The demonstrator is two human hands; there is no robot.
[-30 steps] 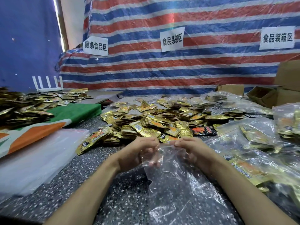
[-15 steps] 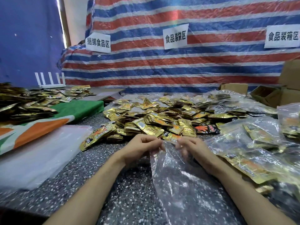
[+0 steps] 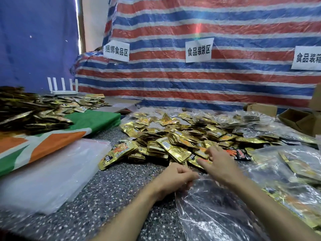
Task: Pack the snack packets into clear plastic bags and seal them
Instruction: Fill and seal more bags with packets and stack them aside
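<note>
A clear plastic bag [image 3: 213,209] lies crumpled on the speckled table [image 3: 107,197] in front of me. My left hand [image 3: 175,178] grips its upper left edge with curled fingers. My right hand [image 3: 220,164] is off the bag and reaches with spread, straight fingers over the near edge of a big heap of gold snack packets [image 3: 177,138]. Its fingertips are at a gold packet; whether they touch it is blurred.
A stack of flat clear bags [image 3: 48,173] lies at the left beside a green and orange cloth [image 3: 57,138] carrying more gold packets [image 3: 29,115]. Filled clear bags [image 3: 295,166] crowd the right. Cardboard boxes [image 3: 298,119] stand at the back right.
My right hand has let go of the bag's mouth and moved forward to the packet heap. My left hand keeps hold of the bag's edge. The view has shifted right.
</note>
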